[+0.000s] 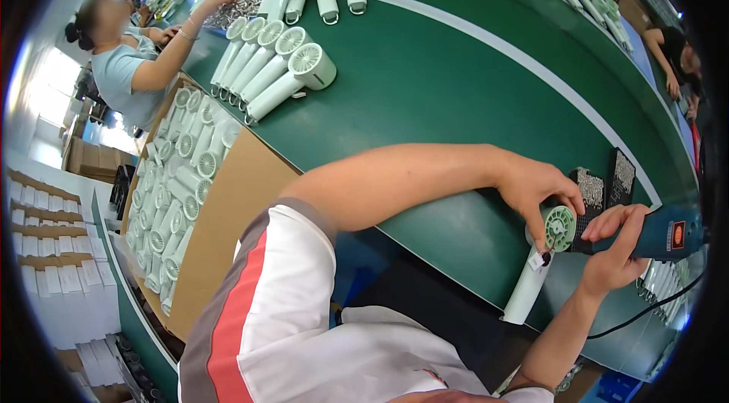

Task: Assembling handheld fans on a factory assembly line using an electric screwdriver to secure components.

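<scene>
My left hand [535,183] reaches across from the left and closes around the head of a pale green handheld fan [524,289]. Thumb and fingers grip the rim of the round, spoked head, and the white handle points down toward the table's near edge. A small white tag with a dark bit shows beside the thumb. In my right hand [616,247] is a teal corded electric screwdriver [654,234], lying nearly level. Its black front end points left at the fan's head; whether the tip touches is hidden.
Two black trays of small screws [588,187] lie just beyond the fan. Several assembled fans [288,73] stand at the far left, beside a carton full of fans [171,198]. A co-worker [125,61] reaches toward a pile of metal parts. A black cord [645,310] runs at the right.
</scene>
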